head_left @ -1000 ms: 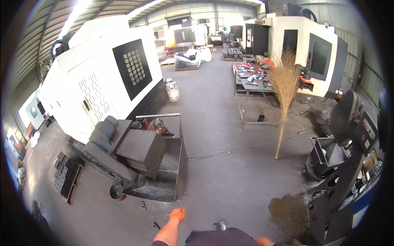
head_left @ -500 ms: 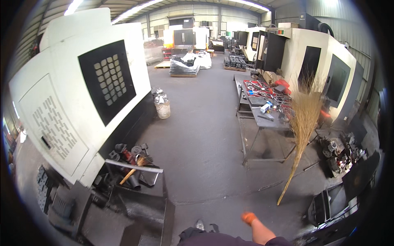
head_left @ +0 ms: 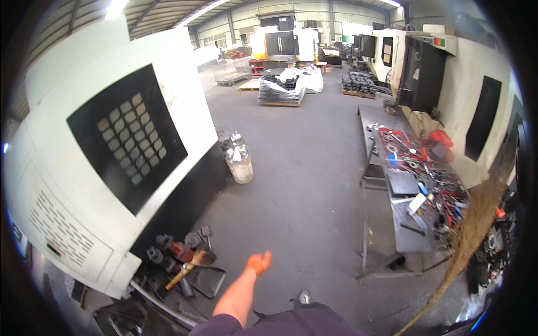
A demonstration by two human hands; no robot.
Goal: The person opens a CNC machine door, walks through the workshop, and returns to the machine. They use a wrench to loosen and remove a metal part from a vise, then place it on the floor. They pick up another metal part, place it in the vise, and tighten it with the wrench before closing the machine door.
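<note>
My left hand, in an orange glove, swings out in front of me above the grey floor. Its fingers look loosely curled, with nothing in them. My right hand is out of the picture. A tall straw broom stands bristles up at the right, its thin handle slanting down to the lower edge; no hand touches it. To the left of my gloved hand, a short brush with a wooden handle lies among dark metal parts.
A large white machine lines the left side, with a bucket at its corner. On the right runs a metal workbench crowded with tools. Farther off stand a wrapped pallet load and more machines.
My right hand has left the picture and my left hand has come into it. I have moved forward; the bench, broom and left machine appear closer.
</note>
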